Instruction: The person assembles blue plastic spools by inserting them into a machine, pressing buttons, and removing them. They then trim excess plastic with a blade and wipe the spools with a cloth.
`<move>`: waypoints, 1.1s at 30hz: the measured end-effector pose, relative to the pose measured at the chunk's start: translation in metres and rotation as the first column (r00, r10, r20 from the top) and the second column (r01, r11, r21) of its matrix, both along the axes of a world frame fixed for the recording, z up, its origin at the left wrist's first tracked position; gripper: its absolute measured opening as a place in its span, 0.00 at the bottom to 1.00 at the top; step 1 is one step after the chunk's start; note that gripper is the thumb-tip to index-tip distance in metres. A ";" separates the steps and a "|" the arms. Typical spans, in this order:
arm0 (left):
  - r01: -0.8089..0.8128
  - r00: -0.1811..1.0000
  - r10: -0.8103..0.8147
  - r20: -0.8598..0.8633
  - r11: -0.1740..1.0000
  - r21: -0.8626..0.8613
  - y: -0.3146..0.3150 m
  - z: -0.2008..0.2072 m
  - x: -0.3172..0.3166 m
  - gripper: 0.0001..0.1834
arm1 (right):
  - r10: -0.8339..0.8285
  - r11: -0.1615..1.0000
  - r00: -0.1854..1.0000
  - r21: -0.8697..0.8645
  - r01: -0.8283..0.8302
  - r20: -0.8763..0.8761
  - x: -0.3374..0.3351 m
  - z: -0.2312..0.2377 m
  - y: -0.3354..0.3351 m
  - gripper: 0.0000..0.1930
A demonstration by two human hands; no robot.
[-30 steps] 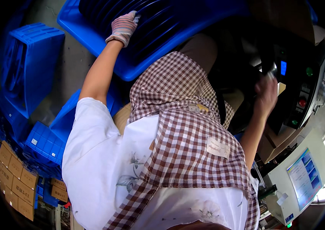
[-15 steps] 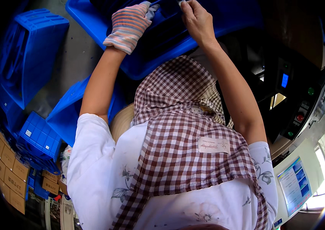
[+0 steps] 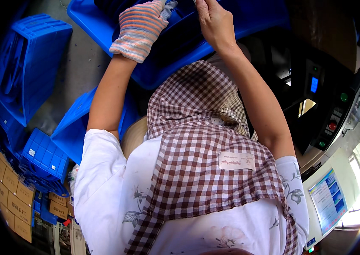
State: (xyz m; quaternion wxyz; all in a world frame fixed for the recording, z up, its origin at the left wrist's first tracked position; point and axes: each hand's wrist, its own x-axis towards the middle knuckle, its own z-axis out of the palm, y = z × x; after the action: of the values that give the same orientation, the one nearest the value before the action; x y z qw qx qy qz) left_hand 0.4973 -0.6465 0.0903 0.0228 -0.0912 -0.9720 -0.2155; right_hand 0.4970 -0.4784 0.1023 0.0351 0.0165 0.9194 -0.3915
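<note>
My left hand, in a knitted glove with orange, white and grey stripes, is at the top edge over a large blue plastic bin. Its fingers are curled together with the grey-tipped thumb beside them; what they grip, if anything, is hidden. My bare right hand hangs over the same bin, thumb and forefinger pinched together. The picture's edge cuts off its fingertips, so I cannot make out what is in them. Between and below the hands, dark blue pieces lie in the bin, mostly in shadow.
Blue crates stand on the grey floor to the left, with another blue bin by my left elbow. Brown cartons are stacked at lower left. A dark machine panel with buttons and a lit screen are at right.
Both hands appear slightly farther left and higher in the picture, the right fingertips now beyond the top edge. The surroundings shift slightly too. Both hands keep nearly the same closed shape.
</note>
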 end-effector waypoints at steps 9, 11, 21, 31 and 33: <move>0.034 0.999 -0.034 -0.002 0.999 0.011 -0.003 0.003 0.000 0.09 | 0.114 0.994 0.986 0.016 -0.113 -0.118 -0.038 0.036 0.017 0.12; 0.051 0.999 -0.051 0.007 0.999 0.014 -0.003 0.006 0.000 0.09 | 0.364 0.920 0.908 0.235 -0.315 -0.207 -0.050 0.025 0.023 0.13; 0.143 0.989 -0.140 0.048 0.988 -0.065 -0.021 -0.026 0.005 0.12 | 0.624 0.694 0.772 0.543 -0.473 -0.126 -0.066 0.019 0.011 0.21; 0.146 0.988 -0.142 0.057 0.986 -0.074 -0.016 -0.009 0.007 0.10 | 0.739 0.648 0.630 0.509 -0.567 -0.238 -0.067 0.022 0.011 0.14; 0.151 0.988 -0.147 0.053 0.984 -0.092 -0.015 -0.002 0.006 0.11 | 0.753 0.641 0.602 0.500 -0.583 -0.265 -0.068 0.022 0.014 0.12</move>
State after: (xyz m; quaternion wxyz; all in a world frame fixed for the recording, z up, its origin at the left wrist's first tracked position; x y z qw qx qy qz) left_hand 0.5038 -0.6617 0.0884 -0.0203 -0.1596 -0.9719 -0.1718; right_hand 0.4289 -0.4640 0.1238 -0.0357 -0.4202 0.8918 -0.1638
